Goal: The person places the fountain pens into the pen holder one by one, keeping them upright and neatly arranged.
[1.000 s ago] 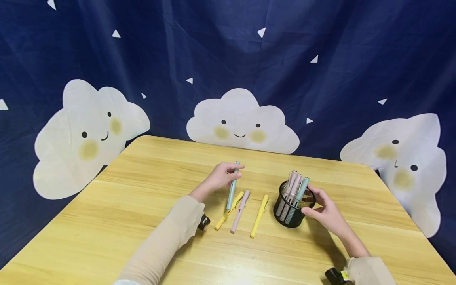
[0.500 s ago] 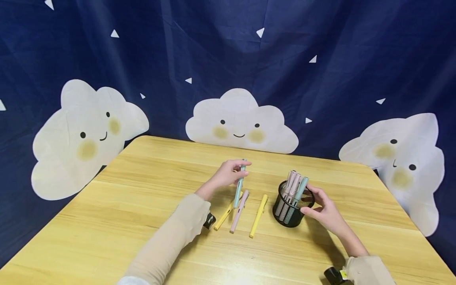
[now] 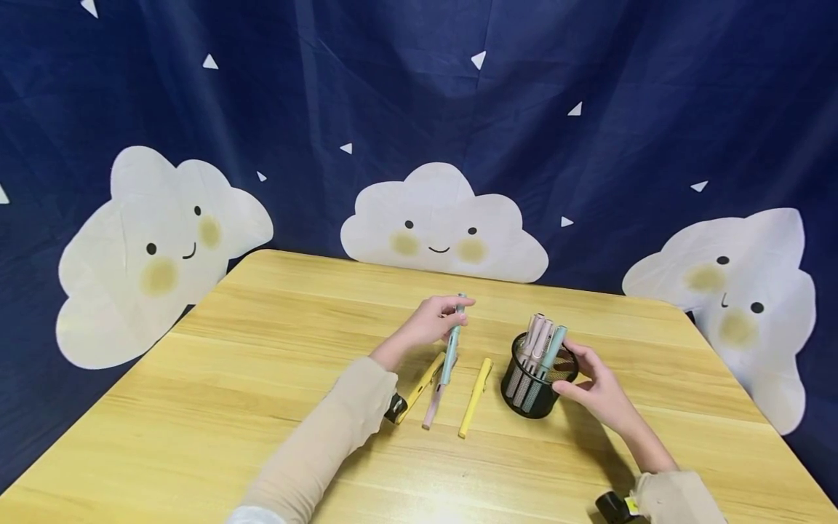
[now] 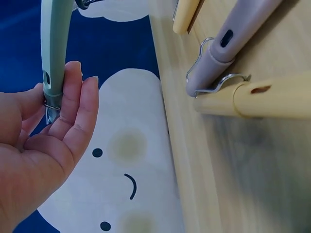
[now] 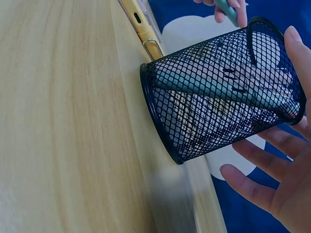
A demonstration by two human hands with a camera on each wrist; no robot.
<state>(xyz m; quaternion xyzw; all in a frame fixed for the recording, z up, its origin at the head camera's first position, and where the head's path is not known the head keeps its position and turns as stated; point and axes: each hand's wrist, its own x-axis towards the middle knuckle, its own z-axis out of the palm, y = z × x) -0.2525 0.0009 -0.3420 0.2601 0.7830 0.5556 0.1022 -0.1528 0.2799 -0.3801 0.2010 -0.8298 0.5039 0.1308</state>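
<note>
My left hand (image 3: 428, 322) pinches a teal pen (image 3: 452, 355) near its capped end, thumb against fingers. The pen hangs steeply above a lilac pen (image 3: 431, 410), covering part of it. In the left wrist view, the teal pen's clip end (image 4: 52, 104) sits between thumb and fingers. My right hand (image 3: 605, 393) holds the rim of a black mesh pen cup (image 3: 532, 409) from the right, thumb on the near side and fingers on the far side. Several lilac pens (image 3: 538, 336) and a teal one (image 3: 553, 349) stand in the cup, leaning.
One yellow pen (image 3: 419, 393) lies left of the lilac pen, and another yellow pen (image 3: 476, 399) lies between it and the cup. The wooden table (image 3: 294, 306) meets a dark blue curtain (image 3: 419, 87) with cloud prints behind its far edge.
My left hand has moved right with the teal pen, from over the left yellow pen to over the lilac one. My right hand and the cup stay in place.
</note>
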